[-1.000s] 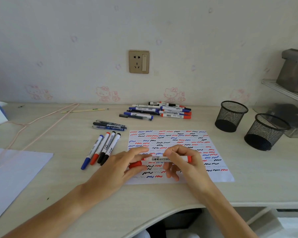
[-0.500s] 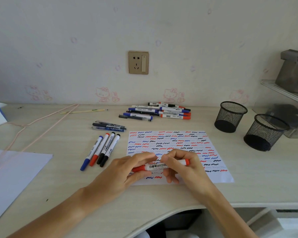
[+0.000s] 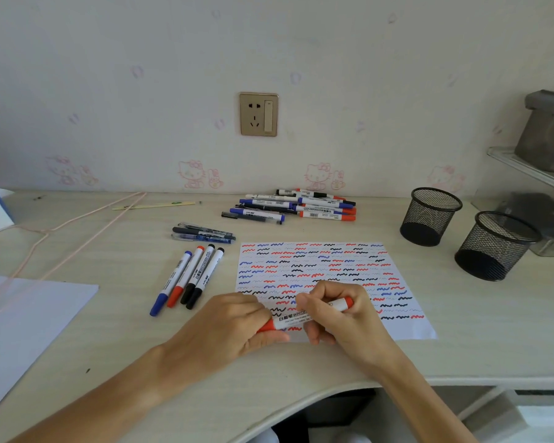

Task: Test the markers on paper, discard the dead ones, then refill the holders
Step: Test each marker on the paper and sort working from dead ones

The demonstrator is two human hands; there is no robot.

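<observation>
Fingers [image 3: 311, 302] of right hand [image 3: 339, 318] curled round the white barrel of a red marker [image 3: 293, 317]; left hand [image 3: 237, 327] pinches its red cap end between thumb and curled fingers. Marker held nearly level, tilted up toward the right, low over the near edge of the test paper [image 3: 320, 270]. Barrel print legible in part: Chinese characters, then "WHITE"; remainder hidden by the right hand. Paper lies flat on the bench [image 3: 480, 330], covered in rows of short red, blue and black squiggles. Left of paper: four capped markers [image 3: 189, 276] lying side by side, caps toward the person, one blue, one red, two black; print on barrels too small to read. Just behind them, a small group of dark pens [image 3: 203, 233]. Further back, near the wall, a loose pile of markers [image 3: 298, 206] with blue, red and black caps; barcode labels visible, text unreadable. Right side of bench: two black mesh holders [image 3: 429, 215] [image 3: 496, 246], both upright, near each other but apart; nothing visible inside either. Far left: blank white sheet [image 3: 23, 327], and a pink wire hanger [image 3: 61, 231] partly resting on it. Wall socket [image 3: 258, 114] above the marker pile.
</observation>
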